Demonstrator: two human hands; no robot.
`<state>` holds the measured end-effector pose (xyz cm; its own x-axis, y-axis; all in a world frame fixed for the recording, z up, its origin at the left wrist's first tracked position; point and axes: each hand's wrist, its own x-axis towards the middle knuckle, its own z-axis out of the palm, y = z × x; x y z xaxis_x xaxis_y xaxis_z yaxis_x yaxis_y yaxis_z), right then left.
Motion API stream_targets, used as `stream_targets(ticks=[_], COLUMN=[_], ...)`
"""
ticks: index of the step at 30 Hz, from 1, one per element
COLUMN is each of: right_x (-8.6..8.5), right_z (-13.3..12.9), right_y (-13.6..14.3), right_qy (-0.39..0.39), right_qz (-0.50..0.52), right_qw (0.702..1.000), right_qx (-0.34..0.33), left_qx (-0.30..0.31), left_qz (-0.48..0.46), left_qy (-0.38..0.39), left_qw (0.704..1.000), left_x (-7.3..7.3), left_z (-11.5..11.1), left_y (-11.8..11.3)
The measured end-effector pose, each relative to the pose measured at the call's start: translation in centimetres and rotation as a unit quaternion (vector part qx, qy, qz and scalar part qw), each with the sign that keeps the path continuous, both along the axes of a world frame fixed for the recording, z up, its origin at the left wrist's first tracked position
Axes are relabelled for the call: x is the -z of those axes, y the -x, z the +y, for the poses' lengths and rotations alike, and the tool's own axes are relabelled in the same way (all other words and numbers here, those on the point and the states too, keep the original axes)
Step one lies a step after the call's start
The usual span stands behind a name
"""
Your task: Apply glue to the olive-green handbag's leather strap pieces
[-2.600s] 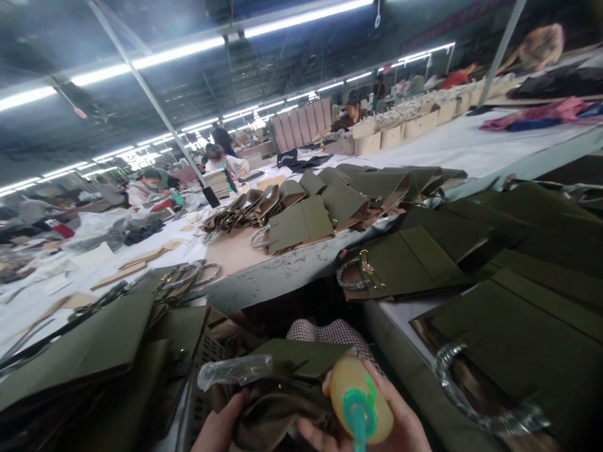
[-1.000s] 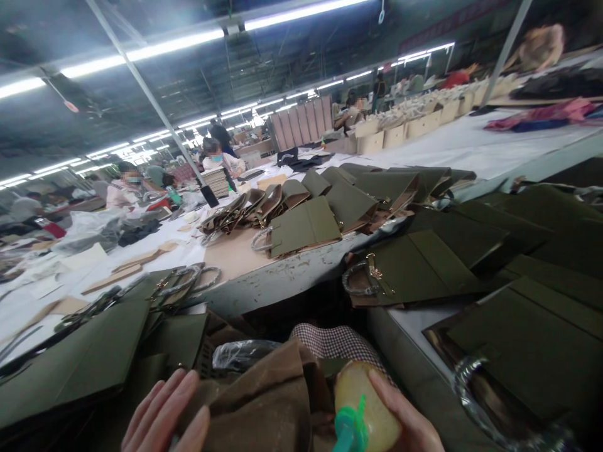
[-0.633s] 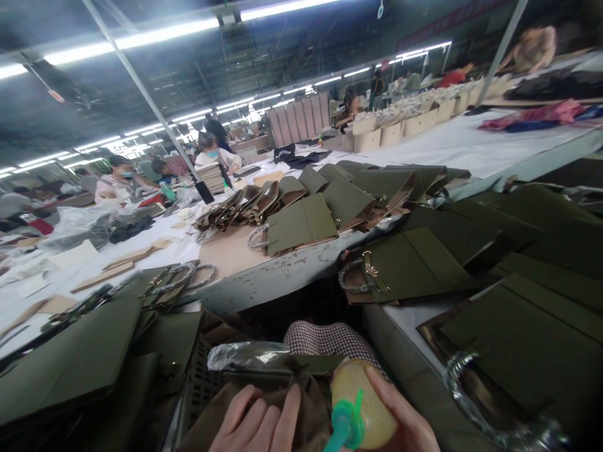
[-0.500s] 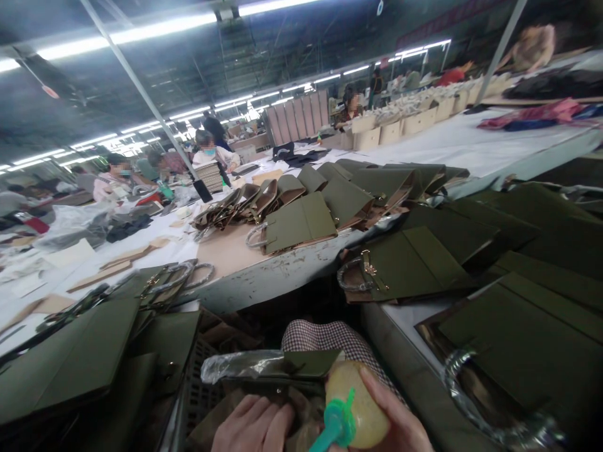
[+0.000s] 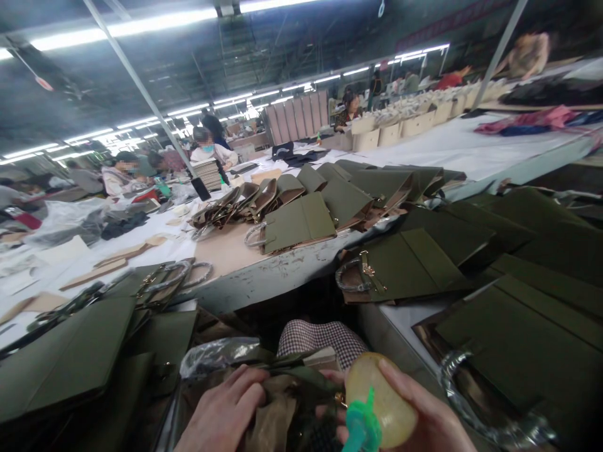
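Observation:
My right hand [image 5: 431,419] grips a round yellowish squeeze bottle [image 5: 384,402] with a green nozzle [image 5: 360,430] pointing down and left. My left hand [image 5: 223,411] presses on an olive-green bag piece with brown lining [image 5: 282,392] that lies on my lap at the bottom middle. The bag's handle, wrapped in clear plastic [image 5: 214,355], sticks out to the left just above my left hand. Checked fabric [image 5: 320,336] on my knees shows behind the bag.
Olive-green bags lie in piles on the right bench [image 5: 518,301], the left bench [image 5: 70,358] and the long table ahead [image 5: 301,220]. Several seated people [image 5: 207,147] work at the far table. A slanted pole [image 5: 141,97] rises from it.
My left hand lifted off the brown lining, then came back down onto the bag and slid left. The bag was turned and folded on my lap. The bottle stayed gripped in my right hand.

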<state>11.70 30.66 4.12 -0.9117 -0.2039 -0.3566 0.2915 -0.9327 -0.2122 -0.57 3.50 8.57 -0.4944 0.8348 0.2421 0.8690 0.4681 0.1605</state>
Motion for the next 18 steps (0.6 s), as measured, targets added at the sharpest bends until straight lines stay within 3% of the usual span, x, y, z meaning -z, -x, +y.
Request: stream_targets(ticks=[5, 11, 15, 18], right_x=[-1.5, -2.7, -3.8, -4.4], right_z=[0.7, 0.7, 0.5, 0.2], right_y=[0.6, 1.9, 3.3, 4.4], right_qy=[-0.029, -0.064, -0.083, -0.101], right_qz=[0.049, 0.048, 0.059, 0.056], right_qw=[0.998, 0.996, 0.994, 0.993], right_qx=[0.035, 0.043, 0.039, 0.017], left_qx=[0.055, 0.013, 0.103, 0.139], left_qz=[-0.133, -0.291, -0.183, -0.057], left_qy=[-0.056, -0.076, -0.114, -0.062], left_qw=[0.988, 0.953, 0.971, 0.987], left_x=[-0.5, 1.3, 1.5, 0.9], left_z=[0.7, 1.2, 1.7, 2.6], left_y=[1.6, 2.5, 2.7, 2.4])
